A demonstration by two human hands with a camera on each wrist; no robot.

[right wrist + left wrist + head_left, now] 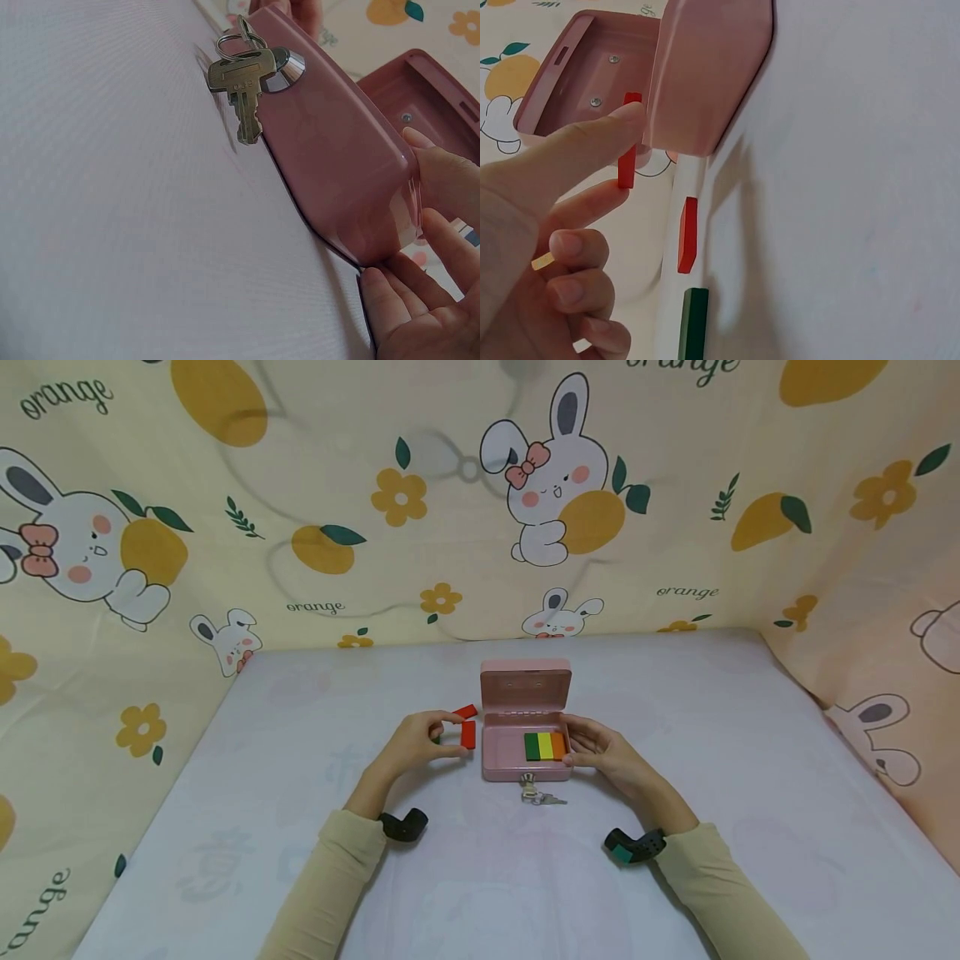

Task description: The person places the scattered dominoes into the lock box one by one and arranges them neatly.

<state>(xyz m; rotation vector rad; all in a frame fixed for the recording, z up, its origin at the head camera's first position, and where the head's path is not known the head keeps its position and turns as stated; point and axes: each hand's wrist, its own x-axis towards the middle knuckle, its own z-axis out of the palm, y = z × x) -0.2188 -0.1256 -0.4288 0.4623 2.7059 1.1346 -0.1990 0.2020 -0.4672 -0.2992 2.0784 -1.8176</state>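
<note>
My left hand (405, 745) pinches a thin red block (468, 735) between thumb and index finger, just left of an open pink metal box (498, 772). In the left wrist view that red block (627, 169) stands upright at the fingertips, overlapping the box's lid. My right hand (617, 758) holds the box's right side, its thumb at the rim and fingers against the side wall (375, 240). Inside lie green (532, 747), yellow (546, 746) and orange blocks (558, 745), side by side toward the right. Another red block (688, 236) and a green block (694, 324) lie on the table.
Keys (244, 82) on a ring hang from the lock at the box's front. The box's lid (525, 687) stands raised at the back. A white cloth covers the table (480, 877), and a rabbit-and-orange patterned curtain (450, 552) rises behind it.
</note>
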